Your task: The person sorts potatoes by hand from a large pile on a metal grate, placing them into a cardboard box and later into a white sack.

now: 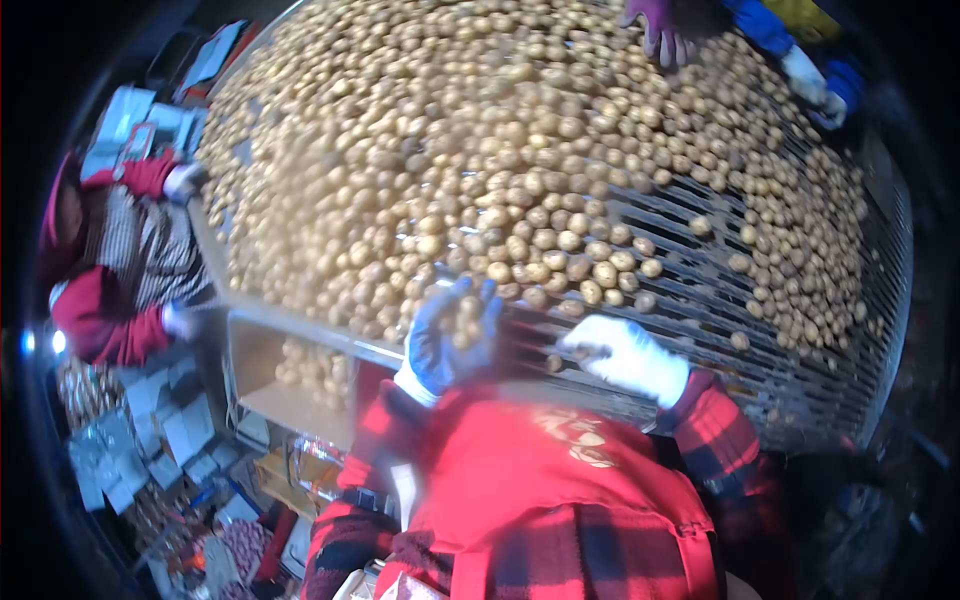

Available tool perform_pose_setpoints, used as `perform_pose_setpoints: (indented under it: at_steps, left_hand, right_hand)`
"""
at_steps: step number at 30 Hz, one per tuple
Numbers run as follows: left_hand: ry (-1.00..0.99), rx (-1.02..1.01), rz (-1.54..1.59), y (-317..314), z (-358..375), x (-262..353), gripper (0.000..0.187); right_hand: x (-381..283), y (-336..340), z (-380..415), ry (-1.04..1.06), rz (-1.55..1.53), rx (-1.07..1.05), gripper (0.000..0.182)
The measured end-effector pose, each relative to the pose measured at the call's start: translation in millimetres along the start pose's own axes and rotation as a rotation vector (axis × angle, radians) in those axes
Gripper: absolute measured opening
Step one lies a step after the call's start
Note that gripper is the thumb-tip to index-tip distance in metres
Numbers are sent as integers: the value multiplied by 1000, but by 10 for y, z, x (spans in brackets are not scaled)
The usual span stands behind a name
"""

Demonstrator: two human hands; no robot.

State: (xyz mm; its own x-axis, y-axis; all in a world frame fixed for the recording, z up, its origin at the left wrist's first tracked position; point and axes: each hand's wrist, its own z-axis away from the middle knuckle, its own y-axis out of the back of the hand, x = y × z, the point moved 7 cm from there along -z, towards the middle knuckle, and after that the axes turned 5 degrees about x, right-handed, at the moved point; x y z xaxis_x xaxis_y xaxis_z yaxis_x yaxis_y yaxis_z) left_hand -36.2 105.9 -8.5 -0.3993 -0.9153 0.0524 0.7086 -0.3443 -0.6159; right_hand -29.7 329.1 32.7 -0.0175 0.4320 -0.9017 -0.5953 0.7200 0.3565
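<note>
A wide heap of potatoes (pixel 500 140) covers a slatted metal table (pixel 670 215) in front of me. My left hand (pixel 428 345), in a blue and white glove, is cupped at the near edge with its palm turned up. A few small potatoes (pixel 465 328) lie in its curled fingers. To the right, my right hand (pixel 632 358) wears a white glove and hovers low over the slats. Its fingers are bent inward around a brownish patch that I cannot make out. Loose potatoes (pixel 592 291) lie just beyond both hands.
A wooden bin (pixel 285 392) with potatoes inside adjoins the near left edge. At the left stands a person in maroon sleeves (pixel 130 335), gloved hands at the table rim. Other gloved hands (pixel 665 40) reach in at the top right. Flattened boxes (pixel 170 420) lie at lower left.
</note>
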Motion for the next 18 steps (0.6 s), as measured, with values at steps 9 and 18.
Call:
perform_pose_setpoints:
  at_steps: [9,18]
  left_hand:
    - [217,-289,146,530,410,-286,40]
    - [-348,-373,110,992,1125,767,37]
  right_hand:
    - [155,-753,-143,403,454,-102,14]
    - [428,-255,-94,-440,-835,234,40]
